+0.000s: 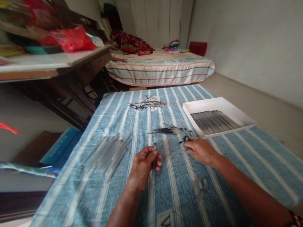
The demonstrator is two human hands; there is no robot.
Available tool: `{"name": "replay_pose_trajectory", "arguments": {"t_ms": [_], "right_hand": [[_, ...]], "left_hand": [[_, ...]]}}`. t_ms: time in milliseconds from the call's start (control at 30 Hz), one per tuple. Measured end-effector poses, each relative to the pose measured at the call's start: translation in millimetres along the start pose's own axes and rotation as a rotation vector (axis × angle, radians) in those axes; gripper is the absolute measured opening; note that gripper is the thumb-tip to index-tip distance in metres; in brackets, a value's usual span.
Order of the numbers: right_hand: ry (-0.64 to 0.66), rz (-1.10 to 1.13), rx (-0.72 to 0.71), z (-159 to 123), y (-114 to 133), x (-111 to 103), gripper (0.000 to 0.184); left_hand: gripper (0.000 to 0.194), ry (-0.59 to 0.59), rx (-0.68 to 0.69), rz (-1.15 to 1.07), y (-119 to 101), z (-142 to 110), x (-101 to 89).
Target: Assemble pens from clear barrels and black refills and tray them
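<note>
Left hand pinching a slim clear pen barrel, right hand down in the little black caps

So the left hand has a slim see-through pen barrel with a dark tip upright between thumb and fingers, over the blue-and-white striped cloth – the right hand is at the small black plastic caps, fingers bent, can't tell if it's gripping one – open white cardboard box just beyond it

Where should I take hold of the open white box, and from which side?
I'd pinch the white box by its left and right walls, one hand each, from above. Its thin walls stand upright, and slim dark tubes lie inside, so keep it level.
</note>
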State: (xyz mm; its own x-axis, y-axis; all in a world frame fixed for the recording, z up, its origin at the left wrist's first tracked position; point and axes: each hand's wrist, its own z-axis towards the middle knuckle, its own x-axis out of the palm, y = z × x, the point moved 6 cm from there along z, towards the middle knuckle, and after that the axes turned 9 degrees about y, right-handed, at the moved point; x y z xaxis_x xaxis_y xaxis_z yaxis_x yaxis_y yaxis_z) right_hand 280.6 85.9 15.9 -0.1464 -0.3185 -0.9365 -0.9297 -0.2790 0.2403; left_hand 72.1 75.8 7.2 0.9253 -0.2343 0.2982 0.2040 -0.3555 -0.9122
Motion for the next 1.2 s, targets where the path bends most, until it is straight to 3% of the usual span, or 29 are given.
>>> {"name": "replay_pose_trajectory", "arguments": {"t_ms": [133,300,400,533,700,867,1200], "right_hand": [[0.068,-0.212,-0.032,4.3,16.1,7.7,0.022],[0.077,-0.203,-0.052,2.1,24.1,10.3,0.016],[-0.004,0.009,-0.117,-7.2,32.5,7.2,0.010],[-0.122,0.614,-0.203,-21.3,47.6,13.4,0.009],[-0.013,1.260,-0.134,-25.3,72.4,40.1,0.027],[0.009,1.372,-0.089,-23.3,89.8,46.1,0.015],[0.016,1.367,-0.058,-23.4,96.1,51.8,0.014]], "left_hand": [[0.016,-0.014,0.026,-0.069,0.3,0.9,-1.4],[0.017,-0.026,0.066,-0.191,-0.1,0.0,-1.4],[0.016,-0.056,0.109,-0.272,-2.8,-0.9,-3.3],[0.015,-0.104,0.178,-0.385,-7.0,-1.6,-6.5],[0.012,-0.129,0.220,-0.526,-6.9,-1.7,-8.1],[0.009,-0.123,0.268,-0.598,-9.3,-2.8,-8.4],[0.009,-0.153,0.315,-0.628,-14.1,-5.8,-11.8]]}}
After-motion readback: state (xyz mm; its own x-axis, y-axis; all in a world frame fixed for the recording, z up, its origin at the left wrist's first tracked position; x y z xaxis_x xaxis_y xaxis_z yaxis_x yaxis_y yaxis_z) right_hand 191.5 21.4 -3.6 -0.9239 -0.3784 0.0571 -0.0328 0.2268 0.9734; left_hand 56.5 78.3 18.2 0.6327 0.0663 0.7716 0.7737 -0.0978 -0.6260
